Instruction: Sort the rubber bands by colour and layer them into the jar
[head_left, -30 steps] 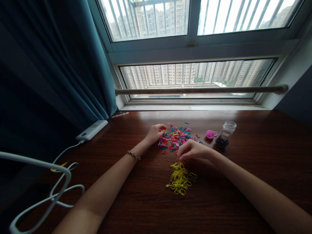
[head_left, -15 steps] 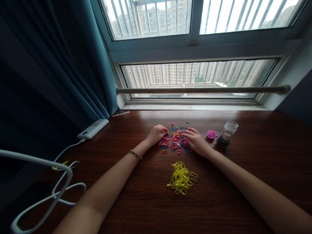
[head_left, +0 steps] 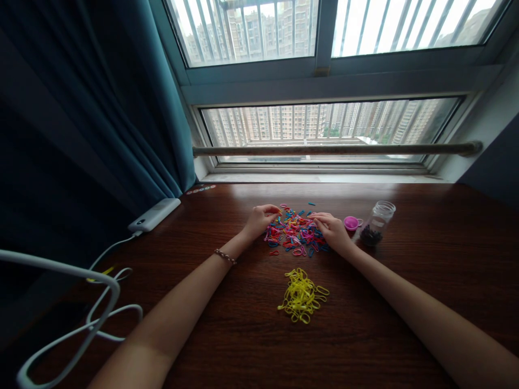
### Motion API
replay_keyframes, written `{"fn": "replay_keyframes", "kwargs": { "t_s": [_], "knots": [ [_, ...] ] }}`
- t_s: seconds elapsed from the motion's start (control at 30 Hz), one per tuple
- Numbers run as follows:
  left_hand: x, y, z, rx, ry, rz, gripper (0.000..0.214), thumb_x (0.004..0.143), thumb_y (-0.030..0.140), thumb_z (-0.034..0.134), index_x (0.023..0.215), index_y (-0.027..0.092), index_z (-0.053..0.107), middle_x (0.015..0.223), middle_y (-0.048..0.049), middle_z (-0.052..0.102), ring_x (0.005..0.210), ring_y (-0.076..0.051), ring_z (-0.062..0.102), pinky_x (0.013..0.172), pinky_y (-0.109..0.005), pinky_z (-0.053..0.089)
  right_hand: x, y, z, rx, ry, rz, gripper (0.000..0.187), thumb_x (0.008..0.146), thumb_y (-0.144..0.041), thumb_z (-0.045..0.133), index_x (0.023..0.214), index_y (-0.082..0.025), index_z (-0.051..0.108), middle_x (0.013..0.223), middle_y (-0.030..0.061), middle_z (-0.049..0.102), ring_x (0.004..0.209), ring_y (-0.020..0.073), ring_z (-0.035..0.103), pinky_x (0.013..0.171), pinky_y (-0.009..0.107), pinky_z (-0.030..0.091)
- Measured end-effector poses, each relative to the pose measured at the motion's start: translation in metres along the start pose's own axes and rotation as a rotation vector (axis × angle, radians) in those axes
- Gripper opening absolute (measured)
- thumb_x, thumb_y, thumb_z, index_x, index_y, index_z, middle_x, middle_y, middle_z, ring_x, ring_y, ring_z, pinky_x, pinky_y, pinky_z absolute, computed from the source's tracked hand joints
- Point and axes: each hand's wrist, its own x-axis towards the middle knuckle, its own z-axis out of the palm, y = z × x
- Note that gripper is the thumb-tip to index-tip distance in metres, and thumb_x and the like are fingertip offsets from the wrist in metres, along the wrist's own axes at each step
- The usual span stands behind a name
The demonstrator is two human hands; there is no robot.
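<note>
A heap of small mixed-colour rubber bands lies on the dark wooden table. My left hand rests at the heap's left edge with fingers curled in a pinch on bands. My right hand sits at the heap's right edge, fingers bent down into the bands. Nearer to me lies a separate pile of yellow rubber bands, with neither hand touching it.
A small clear jar with dark bits inside stands right of the heap, its pink lid beside it. A white power bank and white cable lie at the left. A teal curtain hangs left; the window sill runs behind.
My right hand has left the yellow pile and gone up to the right edge of the mixed heap. My left hand stays at the heap's left edge.
</note>
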Motion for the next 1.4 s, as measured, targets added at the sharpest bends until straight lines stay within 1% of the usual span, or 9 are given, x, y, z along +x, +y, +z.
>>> {"fn": "replay_keyframes", "kwargs": {
  "t_s": [0.2,0.37,0.47,0.7,1.03,1.13,1.2,1.3,1.4],
  "knots": [
    [-0.005,0.028,-0.003,-0.226,-0.308,-0.013,0.021,0.068,0.029,0.065,0.076,0.010,0.067,0.074,-0.0059,0.067,0.068,-0.014,0.060,0.063,-0.022,0.046,0.000,-0.002,-0.006,0.479,0.109,0.331,0.031,0.067,-0.038,0.066,0.087,-0.015,0.069,0.088,0.0087,0.069,0.084,0.0234,0.062,0.077,0.035,0.047],
    [-0.019,0.059,0.005,-0.204,-0.717,0.116,0.019,0.067,0.029,0.066,0.075,0.012,0.069,0.071,-0.0036,0.066,0.065,-0.011,0.056,0.059,-0.019,0.041,-0.001,-0.004,-0.007,0.570,0.184,0.409,0.032,0.056,-0.038,0.073,0.077,-0.014,0.066,0.080,0.0079,0.069,0.073,0.0196,0.062,0.067,0.031,0.048],
    [-0.028,0.070,0.013,-0.188,-0.886,0.156,0.018,0.068,0.028,0.066,0.079,0.014,0.069,0.070,-0.0024,0.065,0.064,-0.010,0.055,0.058,-0.019,0.040,-0.002,-0.006,-0.007,0.577,0.205,0.403,0.031,0.055,-0.038,0.073,0.074,-0.015,0.064,0.076,0.0060,0.067,0.068,0.0168,0.061,0.062,0.028,0.048],
    [-0.038,0.074,0.023,-0.139,-1.023,0.228,0.013,0.068,0.026,0.067,0.077,0.017,0.070,0.064,-0.0001,0.063,0.058,-0.009,0.052,0.052,-0.017,0.038,0.000,-0.003,-0.005,0.674,0.217,0.398,0.029,0.057,-0.034,0.073,0.074,-0.017,0.057,0.074,0.0022,0.062,0.070,0.0152,0.060,0.065,0.028,0.049],
    [-0.040,0.074,0.025,-0.181,-1.105,0.238,0.012,0.068,0.025,0.067,0.077,0.018,0.071,0.069,-0.0018,0.066,0.063,-0.011,0.055,0.059,-0.018,0.042,0.001,-0.001,-0.005,0.517,0.221,0.285,0.028,0.060,-0.038,0.070,0.075,-0.016,0.060,0.076,0.0038,0.063,0.074,0.0168,0.059,0.072,0.031,0.047],
    [-0.035,0.075,0.019,-0.159,-1.077,0.239,0.016,0.068,0.027,0.066,0.079,0.017,0.071,0.070,-0.0025,0.066,0.063,-0.011,0.055,0.058,-0.018,0.041,0.000,-0.005,-0.006,0.525,0.188,0.283,0.027,0.062,-0.036,0.068,0.078,-0.016,0.060,0.078,0.0047,0.063,0.074,0.0172,0.059,0.070,0.030,0.047],
    [-0.026,0.070,0.011,-0.140,-0.965,0.197,0.019,0.069,0.030,0.065,0.080,0.015,0.070,0.070,-0.0029,0.066,0.062,-0.011,0.055,0.056,-0.018,0.040,0.000,-0.012,-0.008,0.542,0.141,0.292,0.027,0.063,-0.036,0.068,0.079,-0.016,0.060,0.078,0.0049,0.063,0.073,0.0165,0.059,0.067,0.029,0.048],
    [-0.009,0.046,-0.004,-0.086,-0.533,0.073,0.023,0.071,0.032,0.061,0.077,0.011,0.069,0.067,-0.0041,0.066,0.059,-0.011,0.055,0.054,-0.019,0.040,0.001,-0.027,-0.012,0.580,-0.058,0.296,0.026,0.062,-0.034,0.069,0.078,-0.015,0.061,0.076,0.0035,0.062,0.068,0.0143,0.058,0.065,0.028,0.048],
    [0.005,0.011,-0.015,0.071,-0.082,-0.055,0.024,0.071,0.032,0.058,0.076,0.011,0.067,0.068,-0.0050,0.066,0.060,-0.013,0.056,0.056,-0.022,0.042,0.000,-0.041,-0.014,0.604,-0.418,0.283,0.026,0.059,-0.031,0.071,0.077,-0.014,0.063,0.072,0.0016,0.062,0.066,0.0131,0.058,0.063,0.026,0.048]
  ]
}}
